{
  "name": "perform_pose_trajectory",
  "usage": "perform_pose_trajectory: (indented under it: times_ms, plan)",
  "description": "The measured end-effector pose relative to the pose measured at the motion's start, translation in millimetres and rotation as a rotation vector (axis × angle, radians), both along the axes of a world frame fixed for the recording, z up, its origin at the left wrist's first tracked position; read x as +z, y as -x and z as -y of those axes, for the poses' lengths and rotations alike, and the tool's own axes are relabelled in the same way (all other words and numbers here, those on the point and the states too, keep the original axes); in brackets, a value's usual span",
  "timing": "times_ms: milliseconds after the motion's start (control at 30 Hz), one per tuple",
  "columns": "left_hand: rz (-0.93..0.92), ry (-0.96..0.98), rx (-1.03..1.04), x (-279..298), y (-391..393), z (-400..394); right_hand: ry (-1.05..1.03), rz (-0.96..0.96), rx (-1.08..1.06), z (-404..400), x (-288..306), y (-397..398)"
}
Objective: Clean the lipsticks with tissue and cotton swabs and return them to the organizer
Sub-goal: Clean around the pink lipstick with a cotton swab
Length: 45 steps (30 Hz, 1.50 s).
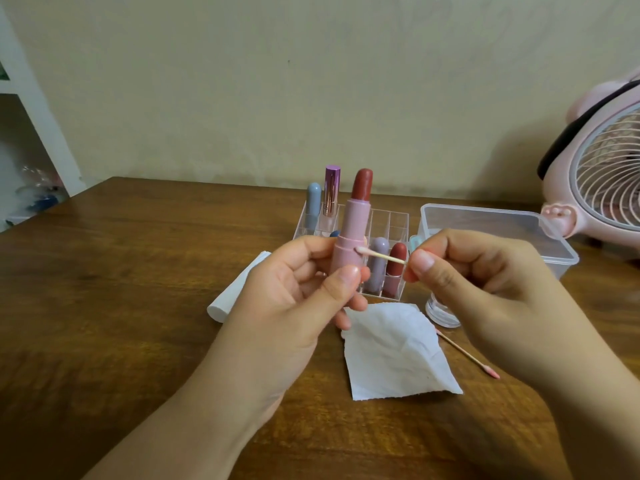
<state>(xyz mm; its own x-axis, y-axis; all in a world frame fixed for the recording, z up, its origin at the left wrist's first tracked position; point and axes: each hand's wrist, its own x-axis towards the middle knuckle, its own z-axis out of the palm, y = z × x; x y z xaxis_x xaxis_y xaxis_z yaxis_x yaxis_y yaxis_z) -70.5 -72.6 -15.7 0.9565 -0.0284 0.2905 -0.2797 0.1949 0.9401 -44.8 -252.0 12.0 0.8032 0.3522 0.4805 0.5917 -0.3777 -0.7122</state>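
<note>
Wooden table [138,271]: left hand [294,289] grips lipstick [353,230], right hand [485,282] pinches swab [381,255] against it; organizer [391,223] holds five lipsticks.

I see my left hand [304,285] gripping an uncapped pink lipstick [351,233] upright, its red bullet wound out. My right hand [485,271] pinches a cotton swab [381,255], whose tip touches the pink tube. Behind them on the wooden bench [138,271] stands a clear organizer [391,223] holding several lipsticks. A tissue sheet [394,355] lies near, a used pink-tipped swab [467,355] to its right. A lidded plastic box [491,226] and a pink fan [602,174] stand far right.
</note>
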Motion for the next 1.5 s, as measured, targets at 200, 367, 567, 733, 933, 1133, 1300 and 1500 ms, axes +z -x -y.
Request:
perform_pose_trajectory:
  times_ms: [200,367,567,733,933,1133,1300,1500]
  plan:
    - [0.095,-0.156,0.134,-4,0,0,0.021,0.012,-0.017,-3,-1,3]
    - [0.103,-0.128,0.116,-4,-1,3,0.02,0.028,-0.001,-7,-5,3]
    - [0.058,-0.118,0.071,-5,-1,4,0.038,0.026,-0.021,-8,-3,3]
    - [0.088,-0.213,0.092,-7,-3,3,0.037,0.023,-0.039,-9,-3,4]
    - [0.096,-0.192,0.159,-9,-2,2,0.032,0.04,-0.034,-14,-3,6]
    - [0.109,-0.154,0.093,-9,-2,5,0.017,0.053,-0.051,-17,-4,7]
    - [0.101,-0.212,0.056,-9,-2,8,0.006,0.039,-0.08,-16,-3,7]
    - [0.104,-0.153,0.146,-8,-1,5,0.006,0.027,-0.081,-13,1,7]
